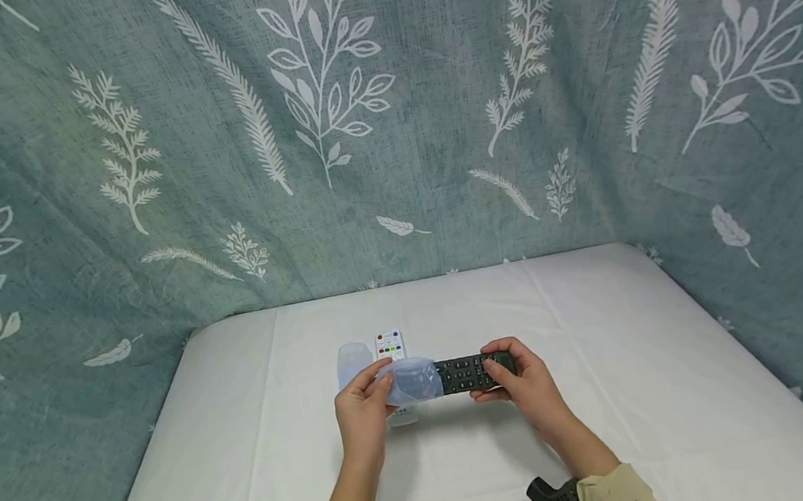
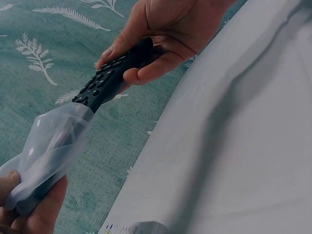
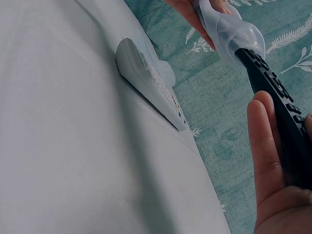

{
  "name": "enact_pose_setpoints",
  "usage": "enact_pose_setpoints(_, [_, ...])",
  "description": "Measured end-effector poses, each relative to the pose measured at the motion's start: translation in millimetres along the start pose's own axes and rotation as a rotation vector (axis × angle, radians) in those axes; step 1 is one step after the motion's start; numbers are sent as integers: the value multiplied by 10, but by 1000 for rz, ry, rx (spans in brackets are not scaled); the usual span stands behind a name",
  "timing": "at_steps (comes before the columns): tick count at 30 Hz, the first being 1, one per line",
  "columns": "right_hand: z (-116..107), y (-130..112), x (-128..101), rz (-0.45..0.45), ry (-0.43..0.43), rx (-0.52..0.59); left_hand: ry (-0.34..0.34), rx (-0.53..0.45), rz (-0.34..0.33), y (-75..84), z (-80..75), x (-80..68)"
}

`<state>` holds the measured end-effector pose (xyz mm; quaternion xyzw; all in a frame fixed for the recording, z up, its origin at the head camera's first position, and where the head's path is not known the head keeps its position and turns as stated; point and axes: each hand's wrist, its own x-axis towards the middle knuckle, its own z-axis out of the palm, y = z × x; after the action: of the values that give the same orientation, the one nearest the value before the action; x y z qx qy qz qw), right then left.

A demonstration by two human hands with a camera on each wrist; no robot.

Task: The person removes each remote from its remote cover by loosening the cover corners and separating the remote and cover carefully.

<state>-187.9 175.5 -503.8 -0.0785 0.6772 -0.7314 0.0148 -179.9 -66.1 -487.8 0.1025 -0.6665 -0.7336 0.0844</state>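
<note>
A black remote control [image 1: 459, 375] is held level above the table, one end inside a translucent bluish silicone cover [image 1: 416, 380]. My left hand [image 1: 362, 417] pinches the covered end between thumb and fingers. At the other, bare end, my right hand [image 1: 533, 387] grips the remote, thumb on the button side and fingers along the edge. In the left wrist view the cover [image 2: 56, 139] looks bunched and wrinkled round the remote [image 2: 109, 78]. The right wrist view shows rows of raised buttons on the bare part of the remote [image 3: 278, 97].
A white remote control [image 1: 388, 342] with coloured buttons lies on the white-covered table [image 1: 493, 451], partly hidden behind the held cover. Left of it lies another translucent cover [image 1: 351, 358]. A green leaf-patterned cloth [image 1: 435, 142] hangs behind and beside the table.
</note>
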Motion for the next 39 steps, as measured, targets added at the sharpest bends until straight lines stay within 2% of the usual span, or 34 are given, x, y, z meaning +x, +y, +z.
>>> enact_pose_setpoints(17, [22, 2, 6, 18, 2, -25, 6, -42, -19, -46, -90, 63])
enact_pose_setpoints(31, [5, -6, 4, 30, 2, -31, 9, -17, -15, -73, -106, 97])
enact_pose_setpoints(39, [9, -26, -3, 19, -7, -33, 10, -4, -15, -33, -112, 84])
